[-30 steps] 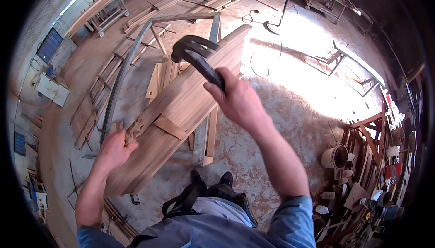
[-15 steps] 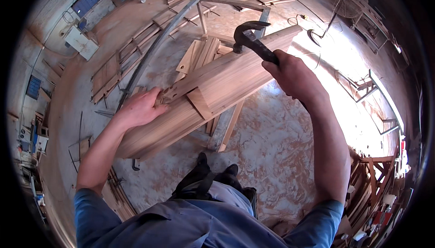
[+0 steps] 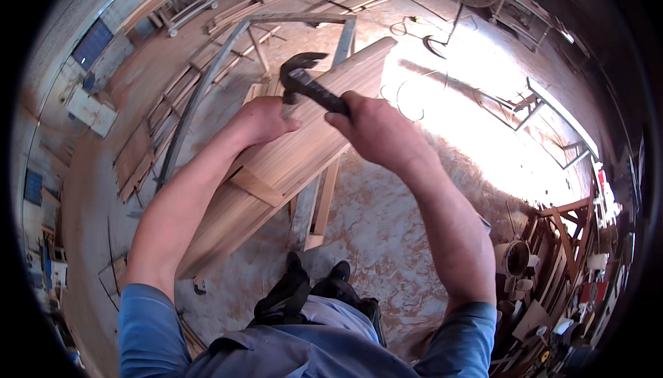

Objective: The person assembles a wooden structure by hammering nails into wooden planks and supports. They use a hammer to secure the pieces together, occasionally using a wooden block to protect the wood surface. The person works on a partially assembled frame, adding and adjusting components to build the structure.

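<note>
Dark steel claw hammer [image 3: 304, 81] raised over long pale wooden plank assembly [image 3: 304, 150], head just above left hand [image 3: 259, 121]. Right hand [image 3: 376, 129] fingers wrapped tight round handle; left hand pressed on plank, fingers curled, pinching something too small to tell. Dusty concrete floor [image 3: 387, 226] beneath, grey metal frame [image 3: 207, 81] beyond.

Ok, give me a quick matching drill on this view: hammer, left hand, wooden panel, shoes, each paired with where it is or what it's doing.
Things:
1. hammer
2. left hand
3. wooden panel
4. shoes

Places or states:
A. resting on the panel's top face
B. on the dusty floor, at the bottom middle
C. gripped in the right hand, head above the panel
D. lying slanted on wooden supports

Pairs: 1-C, 2-A, 3-D, 4-B
</note>
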### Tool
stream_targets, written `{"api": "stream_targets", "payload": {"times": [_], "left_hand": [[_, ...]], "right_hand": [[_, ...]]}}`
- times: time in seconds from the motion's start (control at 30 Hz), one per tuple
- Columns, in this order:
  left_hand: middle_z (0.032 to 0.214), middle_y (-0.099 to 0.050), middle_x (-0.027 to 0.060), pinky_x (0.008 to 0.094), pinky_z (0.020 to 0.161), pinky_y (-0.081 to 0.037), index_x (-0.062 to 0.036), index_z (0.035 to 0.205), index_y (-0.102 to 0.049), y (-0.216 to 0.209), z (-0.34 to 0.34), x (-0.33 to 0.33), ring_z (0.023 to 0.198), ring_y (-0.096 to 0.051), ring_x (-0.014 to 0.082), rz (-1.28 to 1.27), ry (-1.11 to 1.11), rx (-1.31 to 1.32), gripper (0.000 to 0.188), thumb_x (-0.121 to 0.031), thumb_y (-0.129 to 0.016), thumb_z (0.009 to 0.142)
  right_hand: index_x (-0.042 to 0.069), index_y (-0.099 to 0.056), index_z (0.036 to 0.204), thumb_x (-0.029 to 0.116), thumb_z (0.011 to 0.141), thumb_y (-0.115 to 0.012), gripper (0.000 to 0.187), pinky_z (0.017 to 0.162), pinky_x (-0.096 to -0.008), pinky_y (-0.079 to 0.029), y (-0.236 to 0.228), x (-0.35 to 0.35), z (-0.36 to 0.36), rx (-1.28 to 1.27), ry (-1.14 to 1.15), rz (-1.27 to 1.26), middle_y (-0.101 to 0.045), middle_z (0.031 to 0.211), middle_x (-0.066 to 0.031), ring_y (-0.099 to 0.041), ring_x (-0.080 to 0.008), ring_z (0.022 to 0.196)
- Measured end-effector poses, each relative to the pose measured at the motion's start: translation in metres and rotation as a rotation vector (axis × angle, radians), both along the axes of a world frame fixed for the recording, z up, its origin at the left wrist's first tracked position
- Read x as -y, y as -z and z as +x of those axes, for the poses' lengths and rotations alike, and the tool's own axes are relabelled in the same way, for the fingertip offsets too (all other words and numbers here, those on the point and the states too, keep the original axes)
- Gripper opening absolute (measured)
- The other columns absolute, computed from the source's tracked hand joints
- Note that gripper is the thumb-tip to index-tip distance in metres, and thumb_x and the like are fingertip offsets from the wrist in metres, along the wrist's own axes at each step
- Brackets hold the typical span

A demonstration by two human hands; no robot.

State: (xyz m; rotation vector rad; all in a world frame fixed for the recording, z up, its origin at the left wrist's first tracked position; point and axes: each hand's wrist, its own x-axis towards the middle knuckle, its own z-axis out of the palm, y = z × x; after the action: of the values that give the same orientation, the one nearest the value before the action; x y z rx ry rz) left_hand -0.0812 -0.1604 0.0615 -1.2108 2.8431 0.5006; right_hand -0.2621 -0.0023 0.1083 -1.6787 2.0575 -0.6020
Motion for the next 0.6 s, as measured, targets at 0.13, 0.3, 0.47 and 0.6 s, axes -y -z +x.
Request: {"api": "stream_targets", "payload": {"times": [0.13,0.3,0.47,0.6], "left_hand": [[0.102,-0.068,0.0278,0.0424,0.088,-0.051,0.0076,0.105,-0.067,0.003,-0.008,0.007,0.099,-0.067,0.0380,0.032,-0.063,0.086,0.054,-0.039,-0.072,0.079],[0.096,-0.070,0.0264,0.0393,0.084,-0.051,0.0086,0.105,-0.067,0.004,-0.008,0.008,0.094,-0.069,0.0327,0.170,-0.195,-0.006,0.051,-0.032,-0.073,0.075],[0.102,-0.068,0.0290,0.0391,0.084,-0.051,0.0118,0.108,-0.065,0.006,-0.006,0.015,0.097,-0.069,0.0340,0.197,-0.171,0.014,0.053,-0.029,-0.072,0.074],[0.106,-0.067,0.0317,0.0394,0.086,-0.051,0.0144,0.111,-0.062,-0.002,-0.008,0.009,0.100,-0.068,0.0353,0.244,-0.155,-0.048,0.059,-0.030,-0.072,0.073]], "right_hand": [[0.001,-0.062,0.101,0.038,0.096,-0.058,0.038,0.077,-0.0496,-0.053,0.003,-0.012,-0.009,0.082,0.026,-0.032,-0.068,0.085,-0.0243,-0.068,-0.0415,0.087],[0.000,-0.062,0.101,0.038,0.097,-0.058,0.038,0.077,-0.0490,-0.053,-0.002,-0.015,-0.025,0.107,0.112,-0.061,-0.068,0.084,-0.0244,-0.068,-0.0414,0.086],[0.001,-0.065,0.099,0.040,0.098,-0.056,0.040,0.077,-0.0464,-0.055,-0.025,-0.003,-0.040,0.044,0.176,0.013,-0.070,0.083,-0.0212,-0.070,-0.0359,0.083],[0.002,-0.067,0.097,0.041,0.099,-0.055,0.042,0.073,-0.0438,-0.056,-0.046,0.008,-0.050,-0.061,0.195,-0.067,-0.069,0.078,-0.0178,-0.070,-0.0305,0.076]]}}
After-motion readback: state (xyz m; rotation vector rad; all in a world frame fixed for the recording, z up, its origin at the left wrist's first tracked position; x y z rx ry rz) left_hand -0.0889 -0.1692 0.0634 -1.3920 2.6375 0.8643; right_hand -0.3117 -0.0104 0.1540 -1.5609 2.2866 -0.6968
